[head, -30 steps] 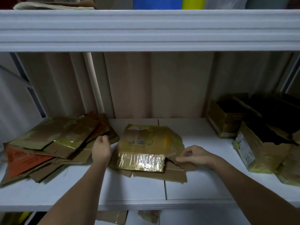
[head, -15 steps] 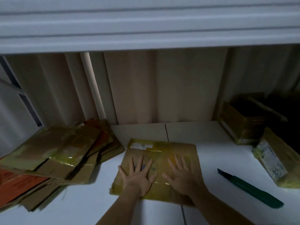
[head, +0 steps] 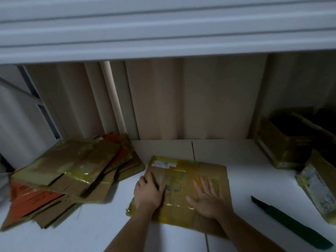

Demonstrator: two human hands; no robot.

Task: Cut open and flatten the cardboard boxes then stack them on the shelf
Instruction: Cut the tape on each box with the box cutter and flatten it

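Head view showed our left hand [head: 148,192] had slid to the flattened box [head: 187,186] edge — right hand [head: 207,199] flat, fingers spread — ready for the stack [head: 69,171].

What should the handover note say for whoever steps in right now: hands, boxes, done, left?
Left hand rests on the flattened box at its left edge, fingers partly curled; whether it grips cannot be told. Right hand presses flat on it, fingers spread.
The box lies mid-shelf, beside the stack of flattened boxes on the left, not on it.
Green cutter lies free at right.
Uncut boxes wait at far right.
Done: this box is flat. Left: stack it, then cut the rest.
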